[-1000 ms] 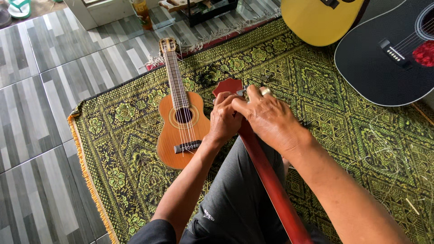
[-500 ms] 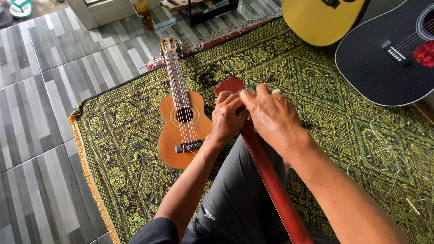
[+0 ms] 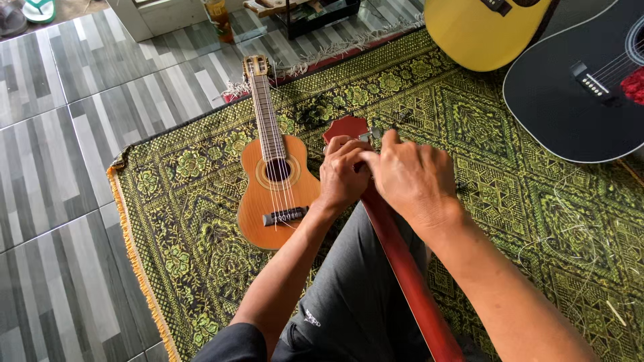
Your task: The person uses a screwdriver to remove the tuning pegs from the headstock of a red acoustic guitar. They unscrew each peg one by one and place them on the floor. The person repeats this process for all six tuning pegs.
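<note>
Since the earlier frame the right hand has slid a little toward the left hand, and now both hands meet on the headstock of a reddish-brown guitar neck. The left hand is closed around the left side of the headstock, with its fingers curled over the top. The right hand covers the right side, and its fingertips pinch something small at the silver tuning pegs; what exactly it pinches I cannot tell. The neck runs from the lower edge of the view, over the person's grey trouser leg, up to the middle of the green patterned carpet. A small ukulele lies flat on the carpet just beside the left hand, near the carpet's left edge. A yellow guitar and a black guitar rest at the far right corner. Loose strings lie near the right edge.
</note>
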